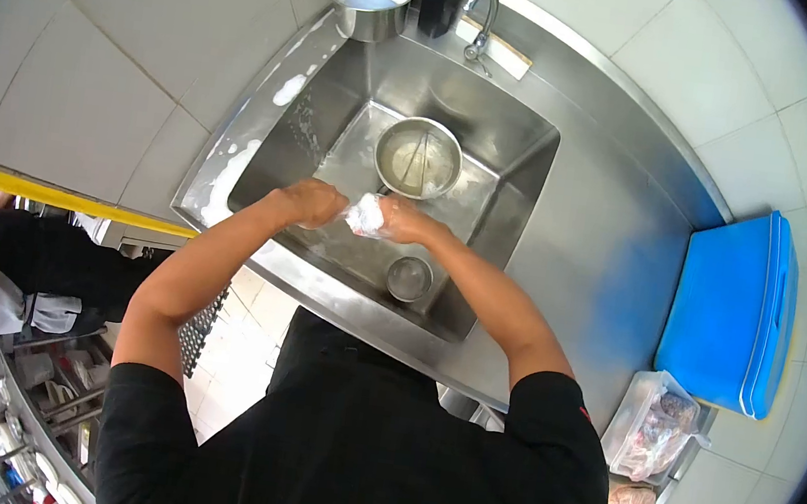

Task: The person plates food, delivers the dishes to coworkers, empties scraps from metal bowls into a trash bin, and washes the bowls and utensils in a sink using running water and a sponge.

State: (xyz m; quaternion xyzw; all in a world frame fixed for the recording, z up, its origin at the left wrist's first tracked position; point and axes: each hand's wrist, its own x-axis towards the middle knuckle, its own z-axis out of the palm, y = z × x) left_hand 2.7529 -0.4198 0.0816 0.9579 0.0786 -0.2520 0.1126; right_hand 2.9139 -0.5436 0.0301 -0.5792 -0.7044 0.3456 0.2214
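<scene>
Over the sink basin [505, 204], my left hand [312, 204] is closed, fingers curled, and what it holds is hidden. Close beside it, my right hand [405, 221] is closed around a white, foamy bundle [365, 215], too indistinct to tell whether it is a cloth or a sponge. Just beyond my hands, a round metal pan [455, 170] with cloudy liquid sits on the basin floor, a thin wire utensil [421, 158] lying across it. Nearer to me, a small metal cup [409, 279] stands in the basin.
A metal pot [370, 21], a black pump bottle [441, 0] and a faucet [482, 25] line the sink's back. Foam [231, 176] streaks the left ledge. On the right are a blue cooler box [724, 312] and a plastic tub [649, 423]. Another person [8, 274] stands at left.
</scene>
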